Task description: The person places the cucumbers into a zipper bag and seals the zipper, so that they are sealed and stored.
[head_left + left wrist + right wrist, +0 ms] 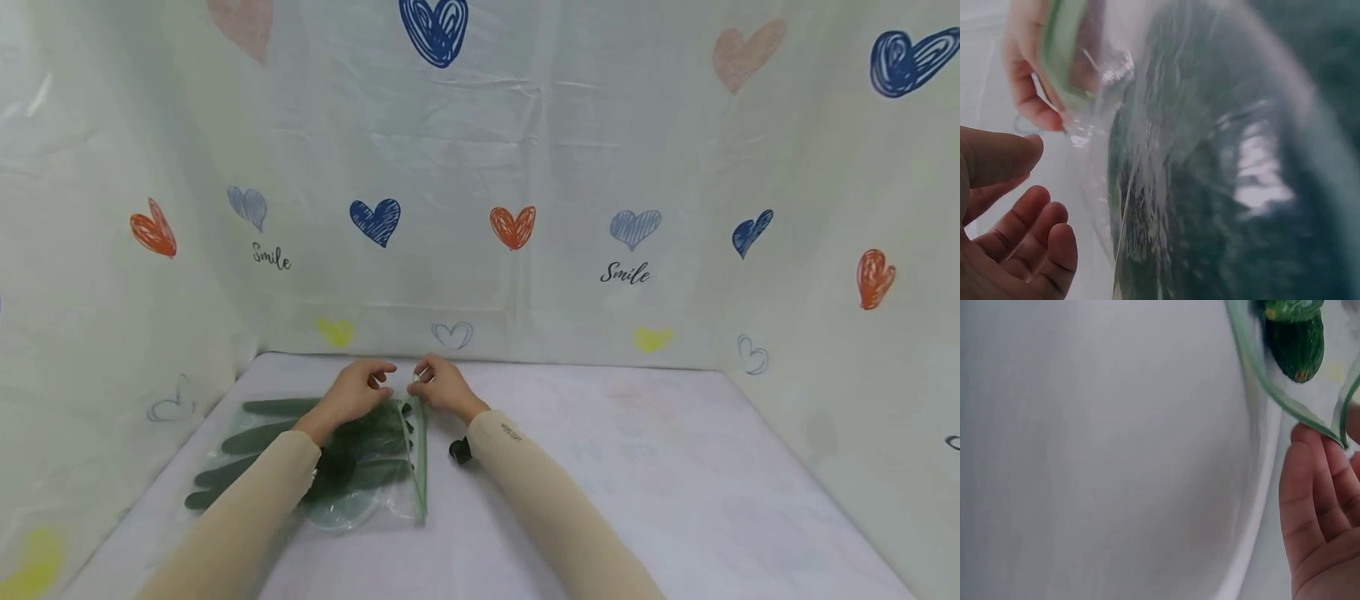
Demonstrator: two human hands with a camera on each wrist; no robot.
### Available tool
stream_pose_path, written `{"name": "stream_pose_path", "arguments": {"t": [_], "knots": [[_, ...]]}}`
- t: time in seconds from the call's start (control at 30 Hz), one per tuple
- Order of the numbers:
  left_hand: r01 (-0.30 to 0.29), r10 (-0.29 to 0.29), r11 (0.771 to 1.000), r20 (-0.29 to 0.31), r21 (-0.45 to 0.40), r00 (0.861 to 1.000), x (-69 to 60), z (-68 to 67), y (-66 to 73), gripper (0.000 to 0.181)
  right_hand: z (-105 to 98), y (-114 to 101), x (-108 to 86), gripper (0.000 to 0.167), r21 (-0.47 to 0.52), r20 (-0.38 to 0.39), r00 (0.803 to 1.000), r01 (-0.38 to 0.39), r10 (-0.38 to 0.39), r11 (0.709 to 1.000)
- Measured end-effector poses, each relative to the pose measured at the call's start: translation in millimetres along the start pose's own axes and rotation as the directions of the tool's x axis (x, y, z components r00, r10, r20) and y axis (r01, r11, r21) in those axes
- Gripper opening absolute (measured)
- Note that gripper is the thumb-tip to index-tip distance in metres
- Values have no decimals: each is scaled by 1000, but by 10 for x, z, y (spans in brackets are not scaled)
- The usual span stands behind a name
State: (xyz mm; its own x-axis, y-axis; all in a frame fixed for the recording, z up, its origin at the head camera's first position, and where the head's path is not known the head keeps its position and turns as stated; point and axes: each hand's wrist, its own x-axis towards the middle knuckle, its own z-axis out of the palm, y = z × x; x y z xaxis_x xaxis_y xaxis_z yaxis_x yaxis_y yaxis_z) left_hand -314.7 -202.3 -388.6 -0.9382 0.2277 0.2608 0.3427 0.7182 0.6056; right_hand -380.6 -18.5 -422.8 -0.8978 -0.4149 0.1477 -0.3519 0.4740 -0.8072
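A clear zip bag (348, 512) lies flat on the white table, its green-edged mouth (422, 487) facing right. Several dark green cucumbers (257, 438) lie side by side inside it. My right hand (446, 388) pinches the far corner of the mouth; in the right wrist view its fingers (1300, 481) sit against the green strip, with two cucumber ends (1297, 347) showing in the gap. Over the bag's far side hovers my left hand (355, 392), thumb and fingers apart and loosely bent, nothing between them. The left wrist view shows that hand (1013, 219) beside the clear plastic.
The white table (615, 483) extends to the right of the bag. Behind it hangs a pale curtain (570, 308) printed with hearts, which also runs along both sides. A small black object (461, 452) shows beside my right wrist.
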Motion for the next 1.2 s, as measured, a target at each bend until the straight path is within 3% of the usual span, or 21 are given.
{"name": "stream_pose_path", "arguments": {"t": [0.17,0.4,0.5,0.67,0.97,1.07,1.2], "knots": [[-13,13,999,22,33,1000,148,10,-29,38,43,-11,44,15,22,-49,997,56,-55,998],[-4,3,1000,50,13,999,271,55,-107,41,29,0,23,13,34,-31,995,94,-93,995],[-32,33,999,52,-33,998,301,74,-131,39,10,7,2,13,62,-12,995,104,-104,993],[-22,29,994,58,-110,998,318,96,-128,31,-10,12,-21,12,106,14,993,119,-121,987],[-52,54,994,16,-93,998,340,132,-103,10,-25,8,-32,10,137,29,992,117,-122,984],[-24,25,994,17,-104,1000,341,141,-101,10,-23,7,-34,9,131,20,992,120,-124,984],[61,-56,988,35,-142,998,342,141,-92,13,-21,8,-38,7,93,2,992,127,-127,988]]}}
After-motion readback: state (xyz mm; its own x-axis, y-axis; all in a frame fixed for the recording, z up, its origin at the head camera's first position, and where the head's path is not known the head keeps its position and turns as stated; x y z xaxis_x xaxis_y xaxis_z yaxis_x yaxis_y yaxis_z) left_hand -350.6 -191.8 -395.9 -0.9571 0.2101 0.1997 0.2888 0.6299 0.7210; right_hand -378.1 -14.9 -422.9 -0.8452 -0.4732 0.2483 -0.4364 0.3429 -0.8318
